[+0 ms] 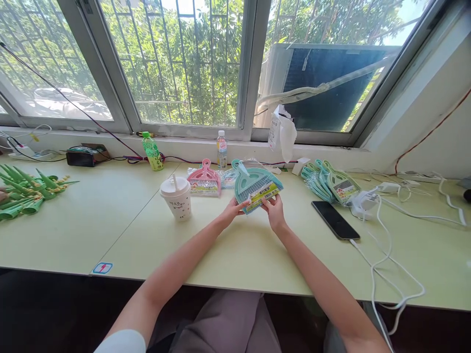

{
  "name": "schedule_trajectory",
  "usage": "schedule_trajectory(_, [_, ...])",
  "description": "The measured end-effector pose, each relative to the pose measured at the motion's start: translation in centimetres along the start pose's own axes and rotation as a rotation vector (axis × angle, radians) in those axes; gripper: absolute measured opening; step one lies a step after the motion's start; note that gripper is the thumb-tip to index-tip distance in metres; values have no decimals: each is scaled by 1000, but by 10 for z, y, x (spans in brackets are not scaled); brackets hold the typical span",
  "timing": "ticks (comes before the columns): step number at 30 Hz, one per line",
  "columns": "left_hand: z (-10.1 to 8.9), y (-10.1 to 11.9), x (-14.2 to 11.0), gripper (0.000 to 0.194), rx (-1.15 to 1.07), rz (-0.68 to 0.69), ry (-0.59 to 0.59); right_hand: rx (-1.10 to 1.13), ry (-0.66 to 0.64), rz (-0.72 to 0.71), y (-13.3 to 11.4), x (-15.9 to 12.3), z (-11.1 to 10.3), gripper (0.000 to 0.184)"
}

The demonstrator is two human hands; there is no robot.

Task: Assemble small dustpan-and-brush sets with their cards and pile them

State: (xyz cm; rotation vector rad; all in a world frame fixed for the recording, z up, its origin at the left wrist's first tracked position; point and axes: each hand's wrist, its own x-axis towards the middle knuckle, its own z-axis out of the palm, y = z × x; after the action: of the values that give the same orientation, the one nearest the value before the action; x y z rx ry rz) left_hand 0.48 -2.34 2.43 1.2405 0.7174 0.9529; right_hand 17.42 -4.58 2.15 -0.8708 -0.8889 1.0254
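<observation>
Between my two hands I hold a teal mini dustpan and brush set (253, 184) with a yellow label across its lower part, tilted above the table. My left hand (234, 210) grips its lower left edge, fingers closed. On the label's right end, my right hand (274, 208) is closed with the thumb in front. Behind it to the left lies a pink dustpan and brush set (205, 181) in clear wrapping. Over to the right is a pile of teal and green dustpan sets (331, 181), partly overlapping one another.
A white lidded cup with a straw (177, 198) stands left of my hands. Behind are a green bottle (152, 153) and a clear bottle (222, 151). At right lie a phone (335, 220) and white cables (390, 264). Green cone-shaped pieces (29, 191) lie far left, beside another person's hand.
</observation>
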Motion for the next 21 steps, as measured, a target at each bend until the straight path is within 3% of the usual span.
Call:
schedule_trajectory(7, [19,-1,-8,69,18,-5,-32,42,73,31,3,0,-1,49])
schedule_trajectory(14, [20,-7,-7,68,97,-5,5,75,105,48,9,-1,-1,50])
schedule_trajectory(21, [22,-12,-5,57,77,35,167,78,82,30,5,-4,4,50])
